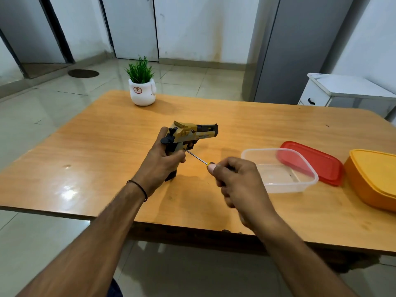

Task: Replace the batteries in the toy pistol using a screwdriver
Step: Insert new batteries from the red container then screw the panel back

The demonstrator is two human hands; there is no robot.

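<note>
Wooden counter in a tiled room. At its centre, the left hand grips a tan-and-black toy pistol upright by its handle. From four o'clock, the right hand holds a thin screwdriver, its tip against the handle. Seemingly early: cover on, no batteries visible.
</note>
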